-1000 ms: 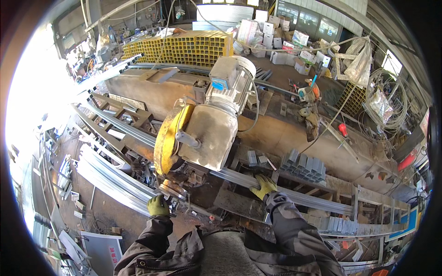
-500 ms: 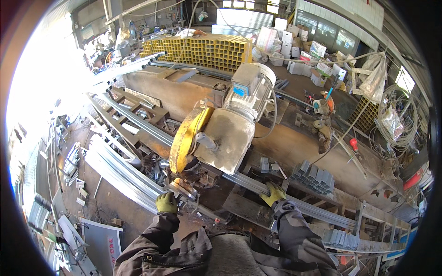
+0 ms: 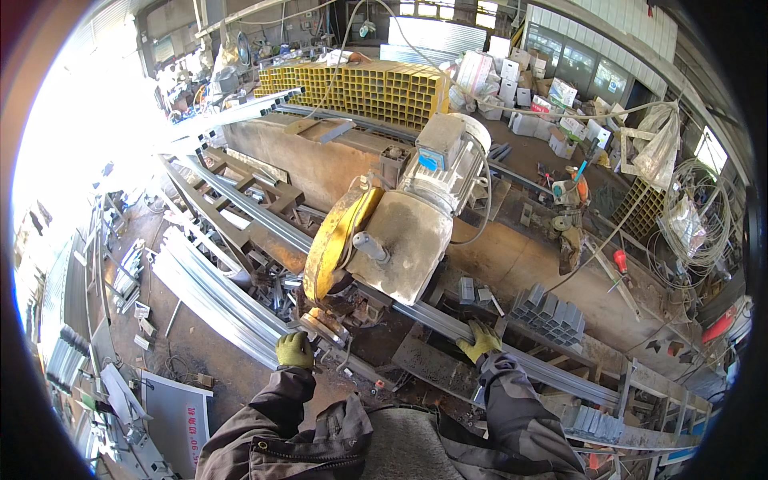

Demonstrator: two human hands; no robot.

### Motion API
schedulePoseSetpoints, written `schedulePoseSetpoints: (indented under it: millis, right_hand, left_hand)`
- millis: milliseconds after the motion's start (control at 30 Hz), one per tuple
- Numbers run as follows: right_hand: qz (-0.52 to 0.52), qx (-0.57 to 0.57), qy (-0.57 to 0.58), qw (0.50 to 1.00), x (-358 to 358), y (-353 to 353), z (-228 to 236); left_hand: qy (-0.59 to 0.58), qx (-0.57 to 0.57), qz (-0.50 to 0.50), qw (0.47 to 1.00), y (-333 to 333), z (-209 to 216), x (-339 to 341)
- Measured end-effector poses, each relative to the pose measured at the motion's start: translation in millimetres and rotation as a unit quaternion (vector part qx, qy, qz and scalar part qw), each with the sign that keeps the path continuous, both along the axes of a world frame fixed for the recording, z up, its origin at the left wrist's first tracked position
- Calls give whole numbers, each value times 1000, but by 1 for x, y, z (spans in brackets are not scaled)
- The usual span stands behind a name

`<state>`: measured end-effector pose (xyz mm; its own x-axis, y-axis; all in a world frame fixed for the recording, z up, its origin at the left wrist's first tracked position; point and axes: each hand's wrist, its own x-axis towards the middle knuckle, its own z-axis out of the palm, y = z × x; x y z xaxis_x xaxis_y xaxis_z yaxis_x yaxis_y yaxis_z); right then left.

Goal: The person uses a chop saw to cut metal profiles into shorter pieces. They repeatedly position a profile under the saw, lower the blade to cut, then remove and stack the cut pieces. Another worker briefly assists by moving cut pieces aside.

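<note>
My right hand (image 3: 480,342), in a yellow-green work glove, grips a bundle of long grey metal tubes (image 3: 552,372), its fingers laid across them and the thumb apart. These tubes run under the cut-off saw (image 3: 404,244) and come out to its upper left. The saw has a worn yellow blade guard (image 3: 332,240), a grey motor (image 3: 452,164) and a stub handle (image 3: 370,246). In a matching glove, my left hand (image 3: 294,350) is closed beside the rusty clamp (image 3: 324,326) at the saw's near side. What it holds is hidden under the fingers.
Long silvery profiles (image 3: 212,296) lie on the floor at left. Short cut tube pieces (image 3: 548,316) sit on the bench right of the saw. Yellow square tubes (image 3: 360,92) are stacked behind it. A cable coil (image 3: 694,212) hangs at right, and a white sign board (image 3: 172,416) lies at lower left.
The whole view has shifted slightly to the right. Both hands keep their places, the right on the tubes and the left by the clamp. The saw looks unmoved.
</note>
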<state>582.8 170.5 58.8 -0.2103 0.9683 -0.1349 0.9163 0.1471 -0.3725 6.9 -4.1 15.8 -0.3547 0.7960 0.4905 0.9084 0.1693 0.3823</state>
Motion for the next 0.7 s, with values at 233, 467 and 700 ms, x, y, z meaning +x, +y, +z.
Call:
schedulePoseSetpoints:
  millis: [233,467,700]
  right_hand:
    - [2,8,4,1000,0,2,-3]
    - [-8,5,6,1000,0,-1,0]
    - [-6,18,3,1000,1,1,-6]
  left_hand:
    - [-1,-19,6,1000,0,-1,0]
    - [-12,0,-2,1000,1,-8,-3]
    - [-5,0,-15,1000,2,-11,-5]
